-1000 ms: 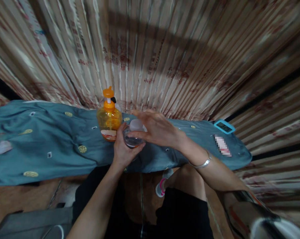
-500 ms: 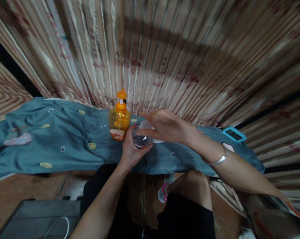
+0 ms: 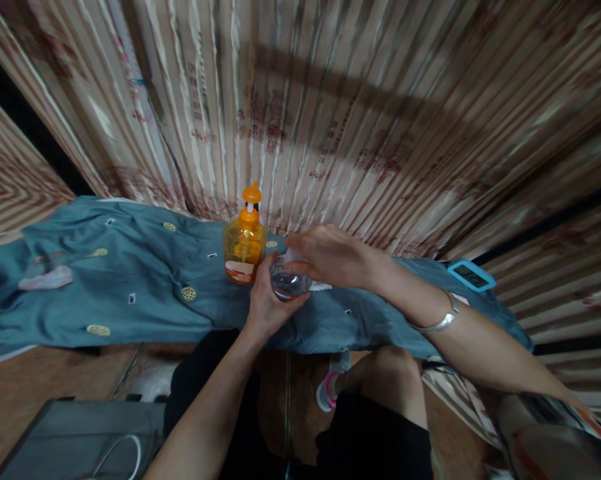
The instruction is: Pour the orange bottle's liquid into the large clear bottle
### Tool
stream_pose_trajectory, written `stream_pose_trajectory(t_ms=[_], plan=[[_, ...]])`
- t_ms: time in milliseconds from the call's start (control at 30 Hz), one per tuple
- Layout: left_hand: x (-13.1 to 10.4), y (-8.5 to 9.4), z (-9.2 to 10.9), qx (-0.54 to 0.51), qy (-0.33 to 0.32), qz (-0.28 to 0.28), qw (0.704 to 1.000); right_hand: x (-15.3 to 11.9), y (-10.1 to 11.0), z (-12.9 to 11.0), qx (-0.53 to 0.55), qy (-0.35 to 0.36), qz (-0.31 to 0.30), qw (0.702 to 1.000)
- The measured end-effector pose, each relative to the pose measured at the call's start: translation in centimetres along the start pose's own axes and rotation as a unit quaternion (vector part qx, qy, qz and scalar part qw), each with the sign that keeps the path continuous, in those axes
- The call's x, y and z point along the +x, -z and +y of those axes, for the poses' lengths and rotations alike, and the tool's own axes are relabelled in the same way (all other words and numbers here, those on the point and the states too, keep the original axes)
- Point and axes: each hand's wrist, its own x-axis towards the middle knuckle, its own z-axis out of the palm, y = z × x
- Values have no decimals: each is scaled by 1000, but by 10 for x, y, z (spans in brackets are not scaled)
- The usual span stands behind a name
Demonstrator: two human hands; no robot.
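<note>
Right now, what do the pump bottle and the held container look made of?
Pump bottle: likely glossy plastic, see-through amber body, opaque orange pump; light passes through the body.
Container in the left hand: clear, shiny, with highlights; plastic or glass, can't tell.

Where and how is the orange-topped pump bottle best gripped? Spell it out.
Best taken around the body of the pump bottle, from the person's left: it stands upright, its body broad and rounded below a narrow neck. The left hand, holding the clear container, crowds its right side. The slim pump head looks a poorer hold.
</note>
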Motion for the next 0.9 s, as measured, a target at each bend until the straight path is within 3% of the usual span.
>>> stream_pose_trajectory(t_ms=[167, 267, 367, 467, 667, 733, 900], plan=[[0, 1, 0, 3, 0, -1, 1000, 0, 2, 2, 35, 28, 18, 999], [0, 1, 0, 7, 3, -4, 1000, 0, 7, -2, -8, -12, -26, 1000], [0, 1, -1, 10, 4, -4, 1000, 0, 11, -3, -10, 4, -62, 998], [0, 1, -1, 8, -2, -3, 1000, 0, 11, 0, 20, 38, -44, 998], [0, 0, -2, 9, -4, 4, 1000, 1, 9, -3, -16, -18, -47, 999], [0, 0, -2, 11, -5, 4, 1000, 0, 8, -3, -6, -6, -54, 998], [0, 0, -2, 9, -10, 2, 1000, -3, 5, 2, 42, 22, -3, 999]])
